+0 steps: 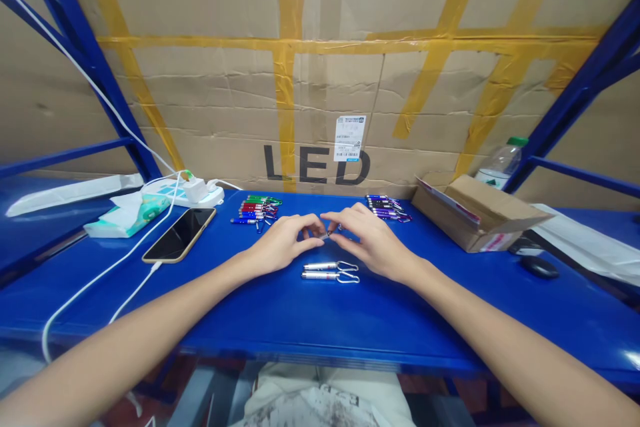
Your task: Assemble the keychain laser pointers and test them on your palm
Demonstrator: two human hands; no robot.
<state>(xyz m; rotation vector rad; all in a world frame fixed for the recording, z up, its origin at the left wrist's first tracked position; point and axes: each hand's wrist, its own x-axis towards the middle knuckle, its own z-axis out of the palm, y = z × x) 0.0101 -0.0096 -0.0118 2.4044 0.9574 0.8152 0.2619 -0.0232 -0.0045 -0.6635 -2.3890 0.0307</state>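
A small metallic piece point(327, 235) is held above the surface point(280, 320), between the meeting fingertips of the left hand point(285, 240) and the right hand point(367, 237). Both hands are narrowed to a pinch, with thumb and fingers drawn close together. The piece is largely covered by the fingers; its full form and long axis cannot be told.

Two silver penlights point(320, 275) are located on the surface just below the joined fingertips, on the side toward the body. They are laid side by side, nearly parallel, with the long axis of each running left to right across the front of the person. The barrels are placed nearer to the left hand; the carabiner clips point(349, 281) are directed to the right, beneath the fingers of the right hand. Neither penlight is touched by the hands.

Each barrel is seen as a slim, bright cylinder with a dark left end and small reddish printing, too fine to be read. Each clip is formed as an open metal loop, and the two loops are set close together.

Beyond the left hand, a row of green, red and blue penlights point(255, 208) is arranged. Beyond the right hand, a second row of dark and blue-purple penlights point(385, 207) is placed.
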